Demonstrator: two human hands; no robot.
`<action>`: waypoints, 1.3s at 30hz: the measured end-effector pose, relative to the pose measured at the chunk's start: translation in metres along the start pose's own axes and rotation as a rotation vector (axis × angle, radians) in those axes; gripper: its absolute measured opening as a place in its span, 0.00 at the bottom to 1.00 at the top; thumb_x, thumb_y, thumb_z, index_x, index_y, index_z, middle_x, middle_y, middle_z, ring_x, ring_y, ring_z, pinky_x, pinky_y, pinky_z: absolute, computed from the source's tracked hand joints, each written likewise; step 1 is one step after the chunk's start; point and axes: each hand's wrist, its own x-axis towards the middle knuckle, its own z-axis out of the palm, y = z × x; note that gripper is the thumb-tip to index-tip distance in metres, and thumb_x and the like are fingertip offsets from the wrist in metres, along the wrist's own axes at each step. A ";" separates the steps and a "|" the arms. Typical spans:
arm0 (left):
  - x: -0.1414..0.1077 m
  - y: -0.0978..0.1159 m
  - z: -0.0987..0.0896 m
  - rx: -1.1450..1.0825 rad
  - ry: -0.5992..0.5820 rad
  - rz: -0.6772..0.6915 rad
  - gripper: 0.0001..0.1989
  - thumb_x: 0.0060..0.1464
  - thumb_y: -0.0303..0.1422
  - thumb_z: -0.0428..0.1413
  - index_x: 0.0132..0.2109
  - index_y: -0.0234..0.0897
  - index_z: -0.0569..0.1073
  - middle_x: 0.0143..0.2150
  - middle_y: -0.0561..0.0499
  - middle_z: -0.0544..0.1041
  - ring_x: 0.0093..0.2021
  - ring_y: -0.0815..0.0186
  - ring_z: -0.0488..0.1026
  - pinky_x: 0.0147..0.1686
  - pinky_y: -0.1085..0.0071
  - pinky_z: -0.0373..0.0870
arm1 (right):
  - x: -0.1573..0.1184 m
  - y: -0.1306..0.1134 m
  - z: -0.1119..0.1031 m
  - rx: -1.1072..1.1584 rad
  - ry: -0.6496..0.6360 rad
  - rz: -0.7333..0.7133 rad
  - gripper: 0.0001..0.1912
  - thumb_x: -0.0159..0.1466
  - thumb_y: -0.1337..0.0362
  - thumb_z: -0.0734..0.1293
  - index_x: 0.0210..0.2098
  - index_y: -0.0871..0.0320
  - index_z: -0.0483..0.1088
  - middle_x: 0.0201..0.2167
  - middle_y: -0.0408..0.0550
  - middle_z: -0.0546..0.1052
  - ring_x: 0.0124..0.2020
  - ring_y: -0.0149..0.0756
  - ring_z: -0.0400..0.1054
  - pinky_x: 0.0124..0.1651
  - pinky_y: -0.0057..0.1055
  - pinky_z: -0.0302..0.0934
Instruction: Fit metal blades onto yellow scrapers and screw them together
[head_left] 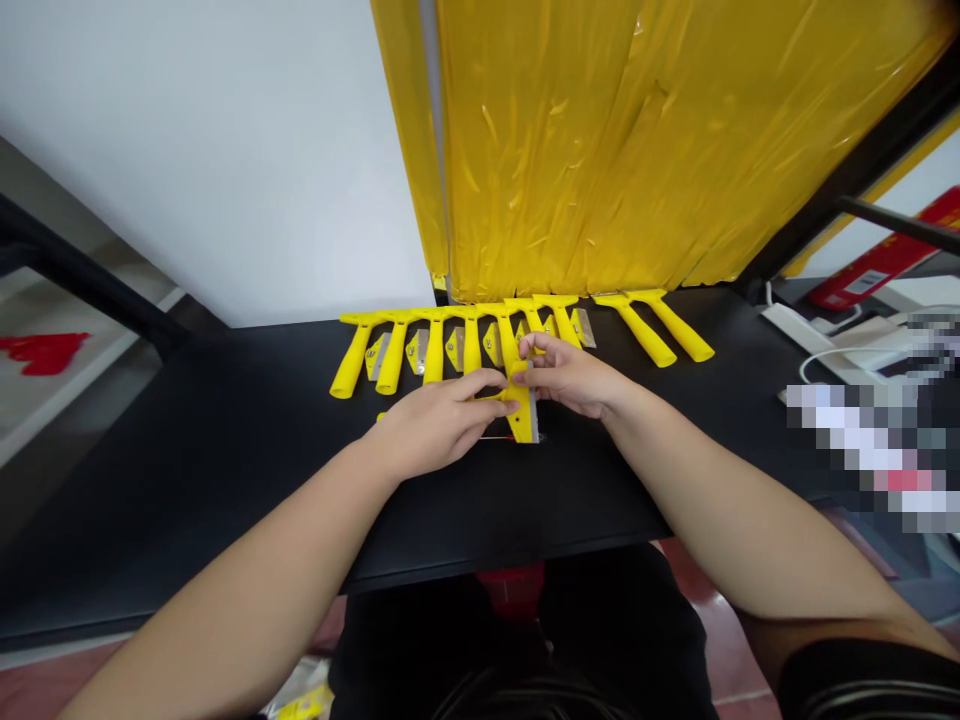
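Grasping, both: left hand (439, 425) and right hand (576, 380), fingers on one yellow scraper (523, 418), positioned over the black table (225, 440), just in front of the scraper row (472, 345). Hazard: fingertips near the metal blade (535, 412) (sharpness unclear); a slip could nick skin or knock the row.

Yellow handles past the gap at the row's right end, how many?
2: one handle just right of the gap, and the rightmost handle beside it, both on the black table. Neither seems hidden.
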 end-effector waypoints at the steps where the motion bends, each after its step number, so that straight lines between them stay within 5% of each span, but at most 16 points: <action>1: 0.000 -0.001 0.000 -0.008 0.006 0.000 0.18 0.71 0.27 0.51 0.60 0.43 0.79 0.65 0.44 0.75 0.45 0.63 0.83 0.41 0.65 0.83 | 0.001 0.000 -0.001 -0.027 0.025 -0.028 0.24 0.55 0.63 0.79 0.41 0.51 0.62 0.27 0.35 0.73 0.29 0.31 0.70 0.35 0.31 0.70; 6: -0.002 -0.011 -0.001 -0.012 0.079 -0.076 0.17 0.71 0.28 0.51 0.60 0.41 0.78 0.69 0.44 0.74 0.59 0.56 0.81 0.54 0.57 0.83 | 0.001 -0.003 -0.017 -0.299 0.219 -0.219 0.16 0.61 0.57 0.76 0.41 0.53 0.68 0.31 0.40 0.76 0.27 0.33 0.71 0.29 0.32 0.68; 9: -0.003 -0.018 -0.003 0.027 0.122 -0.187 0.17 0.71 0.28 0.51 0.61 0.40 0.77 0.69 0.44 0.75 0.64 0.53 0.78 0.59 0.52 0.81 | -0.004 -0.005 -0.021 -0.626 0.054 -0.230 0.06 0.65 0.60 0.73 0.39 0.56 0.77 0.31 0.45 0.80 0.29 0.34 0.73 0.33 0.33 0.68; 13: -0.003 -0.022 -0.004 0.060 0.112 -0.247 0.18 0.70 0.28 0.51 0.61 0.41 0.78 0.71 0.45 0.74 0.62 0.53 0.79 0.56 0.51 0.82 | -0.007 -0.002 -0.010 -0.950 -0.164 -0.235 0.05 0.64 0.67 0.75 0.40 0.57 0.82 0.35 0.47 0.84 0.33 0.34 0.75 0.38 0.33 0.67; 24: -0.002 -0.018 -0.003 0.106 0.068 -0.221 0.18 0.70 0.27 0.51 0.60 0.41 0.79 0.69 0.46 0.75 0.59 0.54 0.81 0.50 0.56 0.84 | -0.006 -0.001 0.007 -1.166 -0.144 -0.242 0.07 0.61 0.75 0.71 0.31 0.57 0.77 0.30 0.46 0.81 0.30 0.35 0.72 0.35 0.32 0.62; 27: -0.002 -0.019 -0.001 0.112 0.082 -0.222 0.17 0.70 0.27 0.52 0.59 0.40 0.79 0.69 0.46 0.75 0.60 0.54 0.80 0.52 0.56 0.84 | -0.008 -0.004 0.003 -1.133 -0.059 -0.200 0.06 0.61 0.74 0.70 0.32 0.56 0.76 0.29 0.45 0.79 0.29 0.35 0.70 0.35 0.33 0.61; 31: -0.002 -0.018 0.004 0.122 0.083 -0.207 0.18 0.70 0.28 0.51 0.60 0.42 0.79 0.70 0.48 0.75 0.61 0.54 0.80 0.53 0.55 0.84 | -0.007 -0.006 -0.001 -0.869 0.202 -0.331 0.02 0.63 0.67 0.71 0.35 0.55 0.78 0.35 0.46 0.77 0.34 0.36 0.69 0.40 0.35 0.64; 39: -0.001 -0.012 0.008 0.133 0.136 -0.164 0.17 0.70 0.27 0.53 0.60 0.40 0.79 0.68 0.46 0.76 0.60 0.55 0.81 0.54 0.55 0.84 | 0.000 0.007 0.009 -0.523 0.104 -0.224 0.03 0.60 0.64 0.74 0.32 0.56 0.77 0.29 0.43 0.77 0.33 0.35 0.70 0.41 0.36 0.64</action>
